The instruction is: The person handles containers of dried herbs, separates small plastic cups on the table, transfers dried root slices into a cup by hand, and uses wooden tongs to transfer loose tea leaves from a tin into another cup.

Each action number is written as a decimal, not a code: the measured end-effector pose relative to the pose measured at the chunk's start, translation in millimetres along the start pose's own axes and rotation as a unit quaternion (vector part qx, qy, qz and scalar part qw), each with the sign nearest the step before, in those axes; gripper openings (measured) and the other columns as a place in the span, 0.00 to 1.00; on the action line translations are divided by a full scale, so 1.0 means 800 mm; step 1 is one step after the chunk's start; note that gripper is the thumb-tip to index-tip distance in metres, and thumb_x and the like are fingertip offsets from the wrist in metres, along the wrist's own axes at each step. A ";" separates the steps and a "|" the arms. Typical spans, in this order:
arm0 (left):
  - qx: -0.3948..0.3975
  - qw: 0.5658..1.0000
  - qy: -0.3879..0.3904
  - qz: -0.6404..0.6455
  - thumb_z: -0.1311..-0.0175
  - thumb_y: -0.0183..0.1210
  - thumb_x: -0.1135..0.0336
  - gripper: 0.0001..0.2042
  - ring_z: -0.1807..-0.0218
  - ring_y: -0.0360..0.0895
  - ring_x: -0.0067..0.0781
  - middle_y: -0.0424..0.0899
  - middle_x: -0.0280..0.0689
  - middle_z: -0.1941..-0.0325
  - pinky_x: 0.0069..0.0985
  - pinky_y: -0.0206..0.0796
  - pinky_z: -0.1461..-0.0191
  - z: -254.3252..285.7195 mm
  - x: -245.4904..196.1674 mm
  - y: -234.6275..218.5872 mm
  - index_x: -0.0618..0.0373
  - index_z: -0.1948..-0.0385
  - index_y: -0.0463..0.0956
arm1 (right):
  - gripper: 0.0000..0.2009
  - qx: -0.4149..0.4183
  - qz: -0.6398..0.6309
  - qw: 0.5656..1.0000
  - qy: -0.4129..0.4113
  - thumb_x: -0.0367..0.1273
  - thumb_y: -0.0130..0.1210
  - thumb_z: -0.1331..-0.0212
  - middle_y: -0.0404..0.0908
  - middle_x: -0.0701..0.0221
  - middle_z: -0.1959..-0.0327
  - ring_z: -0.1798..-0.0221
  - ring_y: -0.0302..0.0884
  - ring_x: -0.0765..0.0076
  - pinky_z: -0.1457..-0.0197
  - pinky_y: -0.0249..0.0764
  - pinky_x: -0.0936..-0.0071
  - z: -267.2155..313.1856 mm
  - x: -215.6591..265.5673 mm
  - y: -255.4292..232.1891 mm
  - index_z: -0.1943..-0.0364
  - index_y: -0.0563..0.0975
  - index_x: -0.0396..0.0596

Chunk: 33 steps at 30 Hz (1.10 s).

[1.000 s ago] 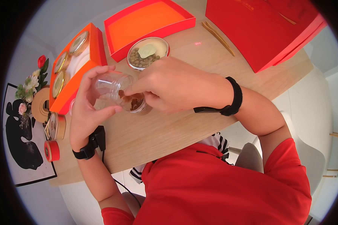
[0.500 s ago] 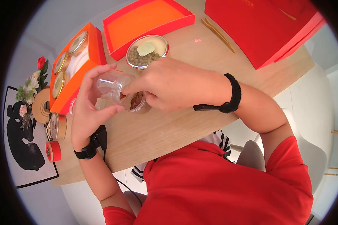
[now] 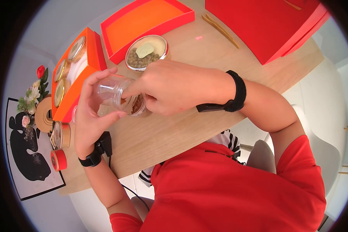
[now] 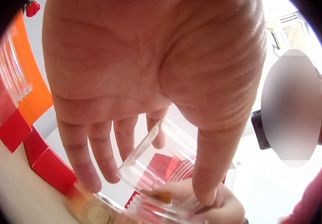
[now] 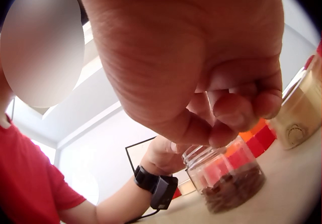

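I've got a person's left hand [image 3: 88,116] at 9 o'clock of the work, its grip clamped round a clear, see-through round jar [image 3: 111,89], thumb on the near side, fingers on the far side. That jar is tipped, mouth toward 3 o'clock, above the pale wood-grain desk [image 3: 174,135].

From 3 o'clock the right hand [image 3: 178,87] comes in, index finger at the tipped jar's mouth, the rest curled under the palm. I can't tell whether this grip pinches anything; the hand itself blocks my view.

I have a second clear round jar [image 5: 226,176] standing on the desk just under the fingers, brown dried flakes [image 5: 231,191] in its lower part.

Clocking from the tipped jar on the head view: at 12, a round silver-rimmed container [image 3: 158,41] showing olive-green pellets [image 3: 139,60], with a red tray with an orange inside [image 3: 143,23] beyond. At 10, an orange box [image 3: 92,48] with three gold-lidded round jars [image 3: 61,70]. At 2, slim brown wooden tongs [image 3: 220,31], then a big red bag [image 3: 259,29].
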<state>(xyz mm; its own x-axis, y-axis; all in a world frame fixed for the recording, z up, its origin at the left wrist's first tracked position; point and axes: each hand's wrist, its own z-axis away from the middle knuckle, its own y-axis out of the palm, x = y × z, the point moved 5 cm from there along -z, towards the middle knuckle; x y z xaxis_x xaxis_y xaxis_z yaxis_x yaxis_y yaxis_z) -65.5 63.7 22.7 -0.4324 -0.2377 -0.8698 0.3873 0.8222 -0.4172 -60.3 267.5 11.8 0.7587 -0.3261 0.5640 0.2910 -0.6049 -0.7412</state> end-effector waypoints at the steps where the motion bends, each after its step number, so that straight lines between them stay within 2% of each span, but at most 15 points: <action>1: 0.004 1.000 -0.007 0.003 0.53 0.82 0.74 0.47 0.29 0.78 0.39 0.74 0.44 0.23 0.41 0.74 0.27 0.000 -0.001 0.001 0.57 0.27 0.66 | 0.23 -0.001 -0.001 1.000 0.000 0.27 0.62 0.48 0.82 0.49 0.78 0.72 0.84 0.43 0.63 0.79 0.52 0.001 0.001 0.000 0.44 0.88 0.44; 3: 0.006 1.000 0.001 0.000 0.53 0.82 0.74 0.47 0.29 0.79 0.39 0.74 0.44 0.23 0.41 0.74 0.26 0.000 0.001 0.001 0.57 0.27 0.66 | 0.22 -0.019 0.003 1.000 -0.015 0.22 0.55 0.45 0.82 0.54 0.79 0.76 0.82 0.48 0.67 0.77 0.55 0.002 0.004 -0.004 0.45 0.87 0.44; 6: 0.003 1.000 0.002 0.007 0.53 0.83 0.74 0.47 0.29 0.79 0.39 0.74 0.44 0.23 0.40 0.74 0.26 0.000 0.001 0.001 0.57 0.27 0.66 | 0.23 0.008 -0.027 0.999 0.020 0.27 0.61 0.46 0.83 0.49 0.77 0.71 0.85 0.42 0.62 0.80 0.53 0.000 0.003 -0.004 0.43 0.88 0.44; 13: 0.005 1.000 0.005 0.008 0.53 0.83 0.72 0.47 0.29 0.79 0.38 0.74 0.44 0.22 0.40 0.74 0.26 0.000 0.006 0.000 0.57 0.27 0.67 | 0.23 0.044 -0.092 0.993 0.059 0.27 0.61 0.47 0.84 0.48 0.74 0.68 0.86 0.44 0.59 0.80 0.54 0.000 -0.003 -0.001 0.43 0.87 0.43; 15: 0.006 1.000 0.003 0.007 0.53 0.83 0.72 0.47 0.29 0.79 0.38 0.74 0.44 0.22 0.40 0.75 0.27 0.000 0.005 -0.001 0.57 0.27 0.67 | 0.21 0.044 -0.091 0.994 0.049 0.24 0.55 0.41 0.83 0.59 0.78 0.74 0.83 0.55 0.65 0.78 0.60 0.001 -0.002 -0.002 0.43 0.86 0.43; 16: 0.007 1.000 0.002 0.007 0.53 0.84 0.72 0.47 0.29 0.79 0.38 0.74 0.44 0.22 0.40 0.75 0.27 0.000 0.005 -0.002 0.57 0.27 0.67 | 0.21 0.043 -0.091 0.994 0.049 0.24 0.55 0.41 0.83 0.59 0.78 0.74 0.83 0.55 0.65 0.78 0.60 0.001 -0.002 -0.002 0.43 0.86 0.43; 21: 0.001 1.000 -0.004 0.012 0.53 0.84 0.71 0.47 0.29 0.79 0.38 0.74 0.44 0.22 0.40 0.75 0.27 0.000 0.006 -0.001 0.56 0.27 0.66 | 0.22 0.014 -0.065 0.997 0.023 0.24 0.56 0.42 0.84 0.58 0.77 0.73 0.84 0.53 0.64 0.78 0.58 0.001 -0.001 0.001 0.42 0.85 0.42; 28: 0.006 1.000 -0.006 0.012 0.54 0.84 0.72 0.48 0.28 0.77 0.39 0.73 0.44 0.22 0.41 0.73 0.25 0.001 0.008 0.002 0.56 0.26 0.66 | 0.22 0.019 -0.081 0.997 0.008 0.25 0.56 0.42 0.84 0.57 0.76 0.72 0.84 0.52 0.64 0.78 0.57 0.004 0.003 0.001 0.42 0.84 0.41; 30: 0.006 1.000 -0.006 0.014 0.54 0.84 0.72 0.48 0.27 0.77 0.39 0.73 0.44 0.22 0.41 0.73 0.25 0.001 0.008 0.002 0.56 0.26 0.66 | 0.22 0.046 -0.100 0.993 0.042 0.26 0.58 0.44 0.87 0.50 0.70 0.64 0.88 0.43 0.56 0.81 0.53 0.002 0.002 0.002 0.43 0.87 0.46; 31: 0.006 1.000 -0.006 0.017 0.54 0.84 0.72 0.48 0.27 0.77 0.39 0.73 0.44 0.22 0.41 0.73 0.25 0.001 0.008 0.002 0.56 0.26 0.66 | 0.22 0.046 -0.100 0.993 0.042 0.26 0.58 0.44 0.87 0.50 0.70 0.64 0.88 0.43 0.56 0.81 0.53 0.002 0.002 0.002 0.43 0.87 0.46; 33: 0.006 1.000 -0.007 0.015 0.54 0.84 0.73 0.48 0.27 0.77 0.39 0.73 0.44 0.22 0.41 0.73 0.25 0.001 0.009 0.001 0.56 0.26 0.67 | 0.22 0.047 -0.118 0.992 0.026 0.25 0.56 0.41 0.84 0.59 0.76 0.73 0.83 0.58 0.64 0.77 0.62 0.004 0.002 0.000 0.41 0.85 0.40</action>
<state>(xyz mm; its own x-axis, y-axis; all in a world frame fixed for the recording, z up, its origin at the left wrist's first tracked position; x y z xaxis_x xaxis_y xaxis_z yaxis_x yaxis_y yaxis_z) -67.4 62.2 15.5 -0.4092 -0.2196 -0.8856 0.4096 0.8231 -0.3934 -57.1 269.5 11.1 0.6336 -0.2220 0.7412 0.5114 -0.5988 -0.6164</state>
